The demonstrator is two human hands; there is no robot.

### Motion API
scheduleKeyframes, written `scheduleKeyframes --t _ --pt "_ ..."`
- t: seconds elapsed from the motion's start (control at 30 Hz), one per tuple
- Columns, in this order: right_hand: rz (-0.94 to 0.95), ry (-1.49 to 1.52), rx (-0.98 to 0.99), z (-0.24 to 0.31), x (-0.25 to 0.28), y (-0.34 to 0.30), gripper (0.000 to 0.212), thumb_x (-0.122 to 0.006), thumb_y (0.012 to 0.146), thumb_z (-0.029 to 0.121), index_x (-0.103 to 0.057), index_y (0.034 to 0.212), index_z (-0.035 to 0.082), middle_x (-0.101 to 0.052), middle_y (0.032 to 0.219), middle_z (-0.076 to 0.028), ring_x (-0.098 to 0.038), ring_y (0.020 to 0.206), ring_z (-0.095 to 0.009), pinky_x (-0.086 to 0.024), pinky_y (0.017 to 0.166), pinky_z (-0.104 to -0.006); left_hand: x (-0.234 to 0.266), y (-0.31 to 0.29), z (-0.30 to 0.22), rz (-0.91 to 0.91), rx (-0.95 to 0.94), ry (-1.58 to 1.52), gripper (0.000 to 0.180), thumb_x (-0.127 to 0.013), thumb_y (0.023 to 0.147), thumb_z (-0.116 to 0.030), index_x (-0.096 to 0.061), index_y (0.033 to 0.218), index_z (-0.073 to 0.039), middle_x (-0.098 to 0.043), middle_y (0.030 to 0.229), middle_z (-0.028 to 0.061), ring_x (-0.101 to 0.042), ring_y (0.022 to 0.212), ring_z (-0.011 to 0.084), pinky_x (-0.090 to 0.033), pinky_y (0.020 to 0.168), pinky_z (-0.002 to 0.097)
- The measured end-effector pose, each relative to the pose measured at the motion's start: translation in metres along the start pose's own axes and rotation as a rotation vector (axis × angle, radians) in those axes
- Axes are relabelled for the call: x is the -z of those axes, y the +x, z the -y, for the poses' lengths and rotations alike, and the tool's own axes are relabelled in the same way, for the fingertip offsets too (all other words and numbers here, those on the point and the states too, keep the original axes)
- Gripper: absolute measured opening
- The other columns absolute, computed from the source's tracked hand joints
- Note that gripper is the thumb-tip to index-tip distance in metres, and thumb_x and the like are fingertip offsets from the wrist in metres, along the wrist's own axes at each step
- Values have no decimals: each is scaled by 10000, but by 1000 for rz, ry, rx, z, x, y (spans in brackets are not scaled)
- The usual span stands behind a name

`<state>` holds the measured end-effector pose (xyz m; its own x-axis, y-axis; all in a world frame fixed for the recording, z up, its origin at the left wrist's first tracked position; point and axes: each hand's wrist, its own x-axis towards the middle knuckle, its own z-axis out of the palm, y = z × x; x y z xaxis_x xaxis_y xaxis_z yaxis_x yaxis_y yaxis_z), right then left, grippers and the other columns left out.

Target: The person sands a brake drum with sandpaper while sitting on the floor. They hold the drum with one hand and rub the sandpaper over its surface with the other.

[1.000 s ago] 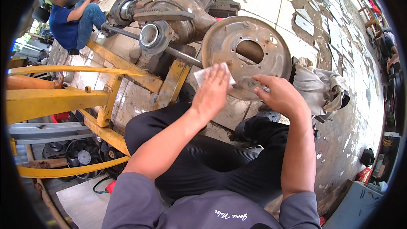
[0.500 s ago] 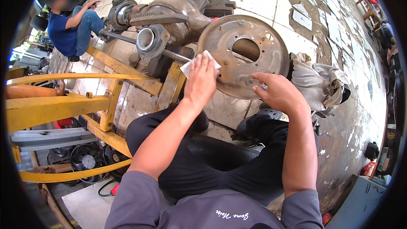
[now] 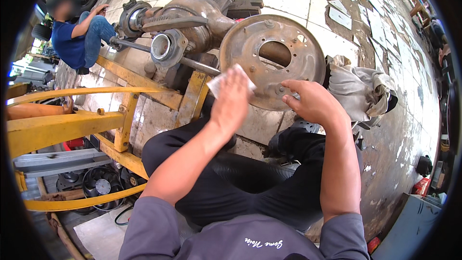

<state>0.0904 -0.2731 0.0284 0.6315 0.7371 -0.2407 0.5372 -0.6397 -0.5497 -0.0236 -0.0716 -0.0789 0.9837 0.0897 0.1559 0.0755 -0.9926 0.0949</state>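
One pale sheet (image 3: 215, 86) under left hand (image 3: 231, 103), corner pointing past fingertips (image 3: 236, 73), long axis unclear; pinch: cannot tell. Right hand (image 3: 315, 101): digits apart.

A: You're facing the backing plate (image 3: 240, 45); your left hand (image 3: 231, 102), holding the wipe (image 3: 215, 86), is overlapping its lower-left rim in view, your right hand (image 3: 317, 102) its lower right.
B: Behind it, the axle housing (image 3: 187, 9) is reaching off to your left, while the hub (image 3: 179, 47) is sitting nearer you, the shaft (image 3: 134, 45) showing on both sides.
A: At your left the frame (image 3: 67, 127) is standing, a fan (image 3: 102, 185) showing between its bars, and a co-worker (image 3: 68, 41) is sitting beyond.
B: At your right, the cloth bundle (image 3: 358, 89) is resting just beside the plate.
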Motion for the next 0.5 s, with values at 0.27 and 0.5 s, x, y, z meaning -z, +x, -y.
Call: scheduleKeyframes --t 0.27,0.5 --pt "15 19 -31 4 0 -1 385 -645 913 218 -647 1224 -9 -670 1147 -243 -610 1124 -396 -479 966 -460 0 13 16 -50 125 -68 511 -478 1022 -244 -449 1396 103 -408 1482 315 -362 1421 425 -251 1195 503" --pt "-12 6 1 0 -1 0 381 -646 912 219 -651 1226 3 -674 1141 -237 -616 1115 -393 -480 967 -458 -2 5 -1 -70 25 -81 508 -472 1034 -281 -481 1384 86 -441 1471 291 -386 1412 408 -286 1179 500"
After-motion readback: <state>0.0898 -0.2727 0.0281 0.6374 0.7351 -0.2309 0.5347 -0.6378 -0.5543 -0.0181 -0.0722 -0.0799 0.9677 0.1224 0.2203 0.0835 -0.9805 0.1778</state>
